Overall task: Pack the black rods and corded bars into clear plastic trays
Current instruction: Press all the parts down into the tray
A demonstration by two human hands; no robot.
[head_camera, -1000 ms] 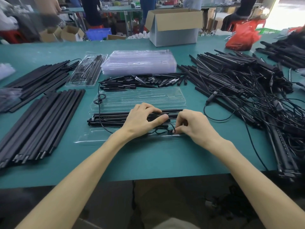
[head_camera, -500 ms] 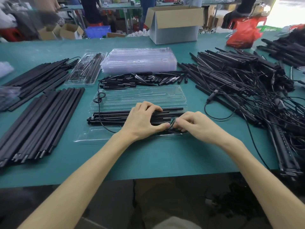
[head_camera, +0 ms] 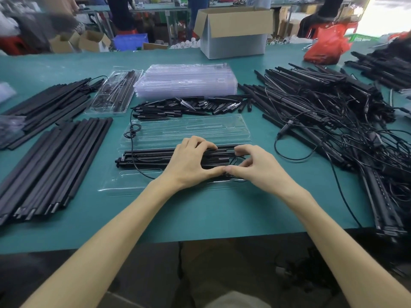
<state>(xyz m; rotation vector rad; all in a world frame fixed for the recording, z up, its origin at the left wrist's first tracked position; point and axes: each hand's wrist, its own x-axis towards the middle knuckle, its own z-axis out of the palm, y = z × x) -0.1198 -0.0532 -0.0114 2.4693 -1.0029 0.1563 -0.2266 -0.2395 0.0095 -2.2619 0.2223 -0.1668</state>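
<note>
Several black bars (head_camera: 151, 157) lie bundled in the near half of an open clear tray (head_camera: 184, 131), right in front of the person. Their long axis runs left to right, level with the table's near edge, and their capped ends point left. A thin cord (head_camera: 132, 132) drops from a small coil on the tray's far half, crosses the bars and bends along the near side.

The left hand (head_camera: 191, 161) arches over the middle of the bundle, fingers curled on the far side and thumb stretched along the near side. The right hand (head_camera: 255, 167) sits just beside it, thumb tip touching the left thumb, with fingers bent and pinching a loop of the cord at the bars' right end.

Beyond the tray lies a heap of short black pieces (head_camera: 189, 106), then a stack of empty trays (head_camera: 184, 81) with one filled tray (head_camera: 115, 94) to its left. Long plain rods (head_camera: 53, 165) lie in rows on the left, angled away from the person. A tangled pile of corded bars (head_camera: 333, 121) covers the right.

Everything rests on a green table (head_camera: 222, 210). At its far edge stand an open cardboard box (head_camera: 233, 32) and a red bag (head_camera: 327, 45). Behind are more benches, small cartons (head_camera: 89, 41), a blue crate (head_camera: 130, 41) and people standing.
</note>
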